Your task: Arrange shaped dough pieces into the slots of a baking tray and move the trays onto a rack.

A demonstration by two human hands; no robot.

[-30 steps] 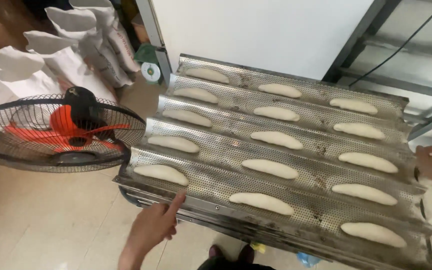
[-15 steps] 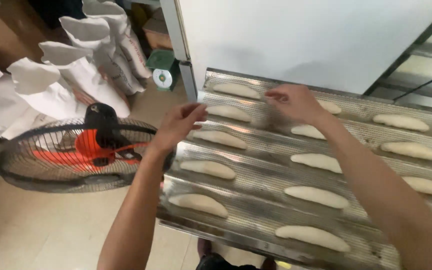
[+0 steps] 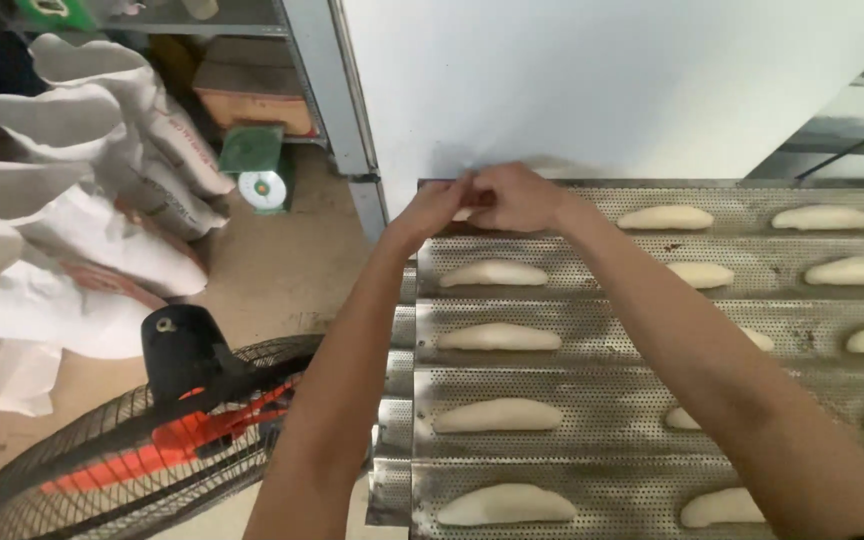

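Both hands meet at the far left corner of the tray (image 3: 592, 380), up at about twelve o'clock in the view. The left hand (image 3: 439, 205) and the right hand (image 3: 517, 197) have their fingertips pinched together over the dough piece in the top channel; only a pale sliver of that dough piece (image 3: 464, 214) shows below the knuckles, so how firmly it is gripped cannot be told. The fingers are curled inward, not spread.

The tray is perforated metal with long wavy channels, each carrying soft, pale dough pieces laid lengthwise. Directly toward six o'clock from the hands lie four more in a column, the nearest one (image 3: 493, 273) just beside the hands. Others run off toward three o'clock, and both forearms cross above several of them.

Risks, as I judge them: raw dough is soft, so a hard pinch or a pull could stretch or dent the piece and leave it misshapen. A forearm dipping lower could flatten the pieces under it. The hands work at the tray's far edge, close to the white panel (image 3: 602, 80), where a piece could be nudged off its channel.

At eight o'clock a floor fan (image 3: 152, 440) with orange blades stands just beside the tray's left edge; steady air could dry the dough's surface. At ten o'clock paper sacks (image 3: 72, 200) lean near a small green scale (image 3: 257, 170).
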